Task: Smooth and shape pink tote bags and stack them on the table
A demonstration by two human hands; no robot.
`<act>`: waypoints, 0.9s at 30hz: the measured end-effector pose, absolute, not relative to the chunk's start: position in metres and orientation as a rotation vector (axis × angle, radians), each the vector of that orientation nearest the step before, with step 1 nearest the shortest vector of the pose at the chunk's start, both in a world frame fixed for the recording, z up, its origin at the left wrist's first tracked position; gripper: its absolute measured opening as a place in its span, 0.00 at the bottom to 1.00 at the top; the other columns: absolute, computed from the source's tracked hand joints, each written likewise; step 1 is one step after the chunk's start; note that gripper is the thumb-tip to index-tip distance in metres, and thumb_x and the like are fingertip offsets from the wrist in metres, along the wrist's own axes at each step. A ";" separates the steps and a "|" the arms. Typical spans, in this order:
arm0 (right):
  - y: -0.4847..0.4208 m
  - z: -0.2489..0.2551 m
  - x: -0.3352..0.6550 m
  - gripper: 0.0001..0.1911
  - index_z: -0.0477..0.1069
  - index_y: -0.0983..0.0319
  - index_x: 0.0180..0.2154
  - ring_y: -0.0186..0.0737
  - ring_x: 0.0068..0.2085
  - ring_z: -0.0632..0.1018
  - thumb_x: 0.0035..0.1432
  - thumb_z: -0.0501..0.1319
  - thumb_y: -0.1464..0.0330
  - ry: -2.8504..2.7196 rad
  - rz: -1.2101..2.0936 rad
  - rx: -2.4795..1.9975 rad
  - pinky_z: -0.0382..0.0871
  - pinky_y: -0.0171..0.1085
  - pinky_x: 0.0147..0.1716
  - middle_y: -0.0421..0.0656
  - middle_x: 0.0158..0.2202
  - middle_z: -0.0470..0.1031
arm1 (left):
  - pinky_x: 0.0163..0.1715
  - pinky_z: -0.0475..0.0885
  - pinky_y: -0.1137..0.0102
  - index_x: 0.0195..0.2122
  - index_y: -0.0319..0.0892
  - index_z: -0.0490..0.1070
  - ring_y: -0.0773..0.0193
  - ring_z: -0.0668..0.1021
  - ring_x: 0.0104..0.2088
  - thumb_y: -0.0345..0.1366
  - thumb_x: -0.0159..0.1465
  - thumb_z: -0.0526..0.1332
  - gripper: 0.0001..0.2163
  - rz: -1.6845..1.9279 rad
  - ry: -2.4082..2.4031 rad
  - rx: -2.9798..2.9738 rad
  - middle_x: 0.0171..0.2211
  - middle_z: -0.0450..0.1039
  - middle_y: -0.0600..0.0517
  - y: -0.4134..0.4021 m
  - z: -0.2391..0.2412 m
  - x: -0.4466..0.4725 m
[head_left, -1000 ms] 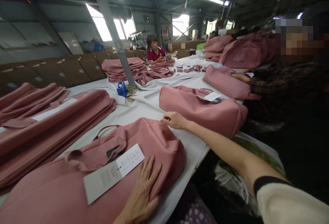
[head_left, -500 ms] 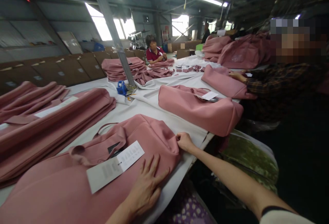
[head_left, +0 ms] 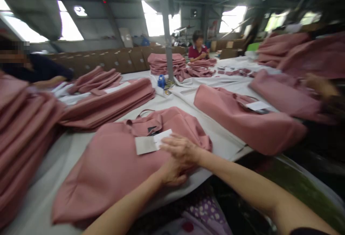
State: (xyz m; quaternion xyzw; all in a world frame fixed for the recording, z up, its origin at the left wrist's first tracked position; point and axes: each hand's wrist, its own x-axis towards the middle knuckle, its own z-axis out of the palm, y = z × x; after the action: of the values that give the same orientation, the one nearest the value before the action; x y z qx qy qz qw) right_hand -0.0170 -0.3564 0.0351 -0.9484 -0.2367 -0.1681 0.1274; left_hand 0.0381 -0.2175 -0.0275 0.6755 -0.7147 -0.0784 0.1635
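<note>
Pink bag [head_left: 118, 163] is lying near, centre, on a white-covered table [head_left: 229, 143]; folded pink stack [head_left: 118, 105] is resting beyond it, left; second pink bag [head_left: 234, 120] is sitting to its right, apart; right hand [head_left: 180, 148] is overlapping left hand [head_left: 172, 174] over the bag's right part, the two showing together; whether either is gripping, cannot tell; paper tag [head_left: 147, 145] is lying on the bag, right hand covering its right end.
</note>
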 end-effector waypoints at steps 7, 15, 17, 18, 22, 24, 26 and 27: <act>-0.416 -0.083 0.002 0.24 0.66 0.69 0.56 0.51 0.58 0.67 0.64 0.43 0.69 -0.501 -0.558 -2.879 0.58 0.55 0.58 0.56 0.57 0.67 | 0.58 0.61 0.68 0.38 0.38 0.76 0.62 0.72 0.47 0.37 0.65 0.50 0.15 0.081 -2.044 1.905 0.40 0.75 0.46 -0.228 -0.045 0.056; -0.429 -0.096 0.011 0.25 0.69 0.59 0.55 0.53 0.56 0.69 0.61 0.45 0.64 -0.534 -0.606 -2.929 0.62 0.54 0.55 0.49 0.55 0.70 | 0.52 0.65 0.52 0.38 0.40 0.72 0.57 0.75 0.43 0.43 0.68 0.49 0.16 0.374 -1.875 2.264 0.39 0.75 0.48 -0.181 0.008 0.051; -0.432 -0.096 0.014 0.26 0.69 0.64 0.55 0.55 0.55 0.70 0.62 0.44 0.62 -0.568 -0.627 -2.934 0.62 0.54 0.55 0.53 0.54 0.71 | 0.54 0.61 0.48 0.40 0.39 0.71 0.52 0.72 0.49 0.46 0.68 0.48 0.18 0.456 -1.679 2.456 0.42 0.73 0.45 -0.151 0.033 0.057; -0.433 -0.096 0.015 0.26 0.68 0.67 0.55 0.54 0.55 0.70 0.63 0.44 0.61 -0.587 -0.632 -2.942 0.62 0.53 0.55 0.54 0.54 0.70 | 0.55 0.59 0.45 0.42 0.40 0.71 0.48 0.70 0.53 0.49 0.67 0.49 0.19 0.464 -1.560 2.556 0.45 0.72 0.43 -0.134 0.044 0.061; -0.438 -0.097 0.016 0.26 0.65 0.69 0.56 0.52 0.56 0.70 0.64 0.45 0.60 -0.645 -0.654 -2.983 0.60 0.51 0.56 0.54 0.56 0.68 | 0.55 0.49 0.35 0.56 0.45 0.65 0.37 0.58 0.62 0.59 0.64 0.46 0.28 0.275 -1.126 2.785 0.59 0.61 0.38 -0.075 0.048 0.072; -0.438 -0.095 0.014 0.27 0.63 0.70 0.57 0.53 0.56 0.69 0.64 0.44 0.60 -0.642 -0.657 -2.989 0.60 0.52 0.56 0.55 0.56 0.68 | 0.56 0.45 0.34 0.60 0.50 0.60 0.35 0.52 0.64 0.61 0.63 0.45 0.31 0.178 -1.006 2.802 0.64 0.54 0.40 -0.054 0.028 0.071; -0.437 -0.093 0.011 0.29 0.59 0.69 0.60 0.54 0.57 0.68 0.64 0.44 0.60 -0.609 -0.623 -3.002 0.59 0.54 0.57 0.55 0.57 0.67 | 0.58 0.43 0.35 0.63 0.55 0.54 0.36 0.47 0.65 0.61 0.62 0.47 0.31 0.123 -0.924 2.798 0.67 0.46 0.44 -0.041 0.001 0.067; -0.436 -0.093 0.010 0.30 0.57 0.68 0.61 0.55 0.58 0.67 0.63 0.44 0.59 -0.588 -0.608 -3.009 0.59 0.54 0.57 0.54 0.58 0.66 | 0.59 0.42 0.37 0.64 0.56 0.51 0.37 0.45 0.66 0.61 0.62 0.48 0.31 0.112 -0.895 2.791 0.68 0.43 0.46 -0.037 -0.011 0.064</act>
State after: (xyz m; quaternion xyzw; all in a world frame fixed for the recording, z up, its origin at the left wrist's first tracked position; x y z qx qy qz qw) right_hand 0.0104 -0.4364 -0.0925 -0.9626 -0.1882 -0.1946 0.0081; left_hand 0.0642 -0.0372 -0.0109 0.9463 -0.3036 0.0378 0.1040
